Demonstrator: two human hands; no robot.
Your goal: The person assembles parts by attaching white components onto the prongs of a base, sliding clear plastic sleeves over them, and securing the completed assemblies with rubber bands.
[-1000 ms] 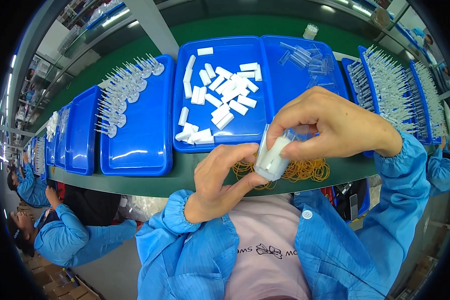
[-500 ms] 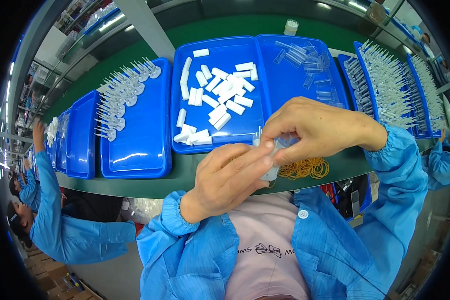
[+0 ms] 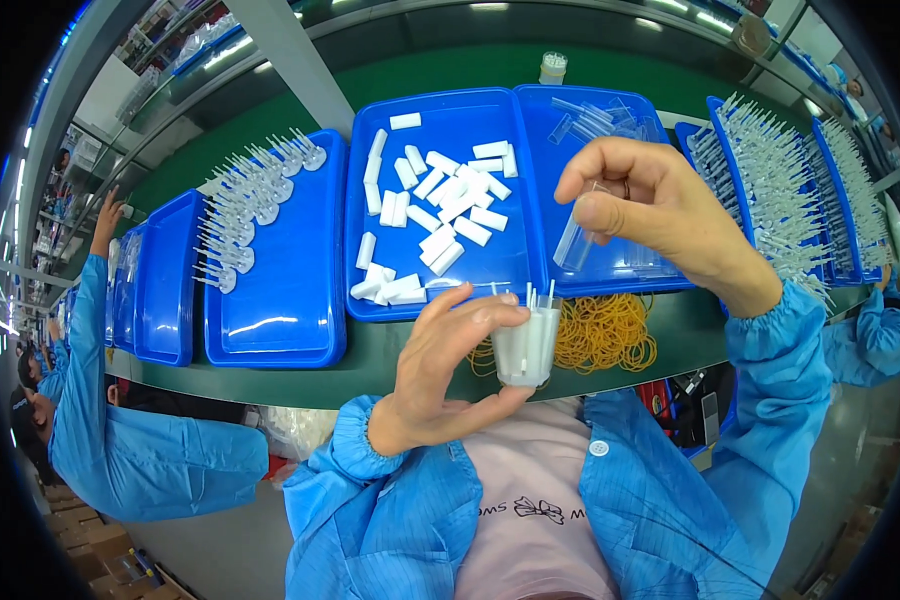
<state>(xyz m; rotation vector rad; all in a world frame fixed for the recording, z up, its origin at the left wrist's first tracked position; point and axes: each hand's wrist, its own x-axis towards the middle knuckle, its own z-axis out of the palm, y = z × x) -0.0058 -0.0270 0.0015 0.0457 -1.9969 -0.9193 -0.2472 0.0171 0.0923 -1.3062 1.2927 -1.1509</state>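
My left hand [image 3: 440,365] grips a white, translucent cup-like part [image 3: 523,350] between thumb and fingers, in front of the trays. Several thin white prongs stick up from it. Higher and to the right, my right hand [image 3: 675,215] pinches a clear plastic tube [image 3: 574,244], which slants down over the right blue tray [image 3: 538,115]. More clear tubes [image 3: 600,118] lie in that tray, partly behind my hand. In the middle blue tray [image 3: 505,255] lie several white blocks [image 3: 457,195]. A pile of yellow rubber bands [image 3: 605,338] sits beside the white part.
On the left, a blue tray [image 3: 270,310] carries rows of white pronged parts [image 3: 245,215]. Trays packed with similar upright parts [image 3: 775,185] stand far right. A small clear jar [image 3: 553,68] stands behind the trays on the green table [image 3: 440,65]. A co-worker's sleeve [image 3: 80,350] shows at left.
My hands have come apart from around the white part. The right hand has risen and now shows a clear tube; the left keeps hold of the part, its prongs in plain view.
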